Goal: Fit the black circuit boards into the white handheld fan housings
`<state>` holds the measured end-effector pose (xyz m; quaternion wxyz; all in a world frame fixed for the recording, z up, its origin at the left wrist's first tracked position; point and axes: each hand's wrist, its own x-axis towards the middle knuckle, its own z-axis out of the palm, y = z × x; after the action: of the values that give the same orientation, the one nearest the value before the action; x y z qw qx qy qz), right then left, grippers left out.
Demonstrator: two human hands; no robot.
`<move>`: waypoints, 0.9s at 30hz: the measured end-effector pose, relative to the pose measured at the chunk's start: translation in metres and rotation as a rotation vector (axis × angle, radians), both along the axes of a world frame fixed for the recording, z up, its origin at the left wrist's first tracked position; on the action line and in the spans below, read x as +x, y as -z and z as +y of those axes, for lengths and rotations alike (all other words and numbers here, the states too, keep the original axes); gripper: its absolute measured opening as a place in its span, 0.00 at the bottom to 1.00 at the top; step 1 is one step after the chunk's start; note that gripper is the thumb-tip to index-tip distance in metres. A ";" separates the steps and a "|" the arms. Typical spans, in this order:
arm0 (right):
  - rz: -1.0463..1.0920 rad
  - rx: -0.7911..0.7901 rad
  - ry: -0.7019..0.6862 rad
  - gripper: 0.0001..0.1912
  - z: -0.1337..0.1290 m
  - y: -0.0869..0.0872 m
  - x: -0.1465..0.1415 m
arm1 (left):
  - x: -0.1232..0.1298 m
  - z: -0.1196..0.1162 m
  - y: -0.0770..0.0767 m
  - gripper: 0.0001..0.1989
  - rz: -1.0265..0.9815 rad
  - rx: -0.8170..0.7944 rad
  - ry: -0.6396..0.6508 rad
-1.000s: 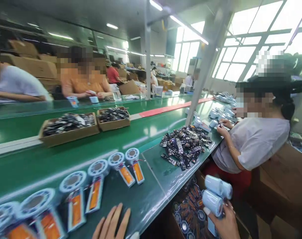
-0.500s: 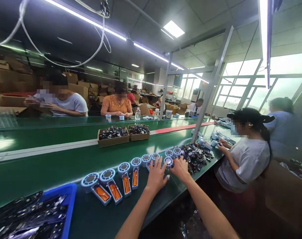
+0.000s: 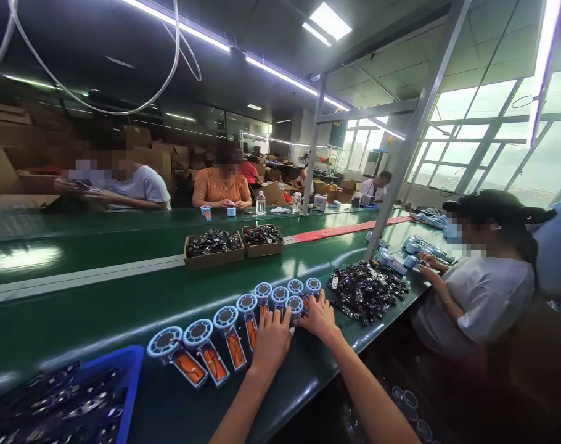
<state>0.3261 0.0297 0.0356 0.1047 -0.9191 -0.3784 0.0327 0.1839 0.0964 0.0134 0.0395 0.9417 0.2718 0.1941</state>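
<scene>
Pale blue handheld fan casings [image 3: 225, 317] with round grilles and orange-lined open handles lie in a slanting row on the green bench. Toward the right end they sit bunched together. My left hand [image 3: 272, 339] bends its fingers over the handles of that bunch, hiding part of them. From the right, my right hand [image 3: 318, 317] curls around the endmost casings, its thumb by the nearest round casing [image 3: 294, 305]. What exactly lies under the fingertips is partly covered. Beside my right hand is a heap of dark, shiny small parts [image 3: 368, 290].
A blue tray [image 3: 133, 382] of dark parts stands at the near left. Two cardboard boxes [image 3: 216, 261] of similar parts sit mid-bench. A metal post [image 3: 398, 142] rises beyond the heap. A co-worker [image 3: 484, 283] handles parts at right; others sit across the bench.
My hands and the bunched casings have shifted left, closer to the rest of the row. A gap has opened between the right hand and the dark heap. The view has turned slightly.
</scene>
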 end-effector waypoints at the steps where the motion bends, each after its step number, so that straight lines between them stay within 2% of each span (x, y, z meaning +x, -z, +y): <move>1: -0.008 0.009 0.004 0.37 -0.004 0.002 0.000 | -0.001 0.003 -0.004 0.24 -0.008 -0.015 -0.006; 4: -0.031 0.032 0.005 0.37 -0.013 0.010 -0.001 | -0.004 0.026 -0.021 0.21 -0.044 -0.053 -0.085; 7: -0.086 0.085 -0.024 0.38 -0.012 0.022 -0.001 | -0.002 0.066 -0.035 0.24 -0.062 -0.093 -0.208; 10: -0.170 0.151 -0.057 0.35 -0.006 0.033 0.002 | 0.006 0.095 -0.039 0.21 -0.015 -0.183 -0.225; 13: -0.193 0.160 -0.043 0.33 -0.007 0.035 0.007 | 0.014 0.093 -0.035 0.17 -0.004 -0.243 -0.228; 16: -0.223 0.244 -0.041 0.29 -0.012 0.023 0.001 | 0.010 0.078 -0.036 0.17 -0.037 -0.246 -0.260; 18: -0.244 0.346 -0.163 0.27 -0.011 0.011 -0.020 | -0.006 0.074 -0.041 0.17 -0.057 -0.226 -0.303; 20: -0.213 0.421 -0.399 0.24 -0.001 -0.001 -0.058 | -0.035 0.078 -0.046 0.19 -0.067 -0.199 -0.393; 22: -0.131 0.420 -0.647 0.22 0.017 -0.007 -0.105 | -0.071 0.090 -0.051 0.19 -0.057 -0.188 -0.507; 23: -0.102 0.389 -0.724 0.22 0.028 -0.006 -0.128 | -0.088 0.096 -0.052 0.19 -0.040 -0.197 -0.554; 25: -0.076 0.310 -0.798 0.30 0.045 0.003 -0.163 | -0.116 0.106 -0.054 0.17 0.008 -0.241 -0.584; 27: -0.082 0.259 -0.810 0.38 0.052 0.021 -0.180 | -0.133 0.106 -0.054 0.16 0.048 -0.290 -0.555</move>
<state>0.1459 0.0812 0.0146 0.1828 -0.6761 -0.7137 -0.0134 0.0511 0.2027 0.0673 0.1124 0.8206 0.5440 0.1346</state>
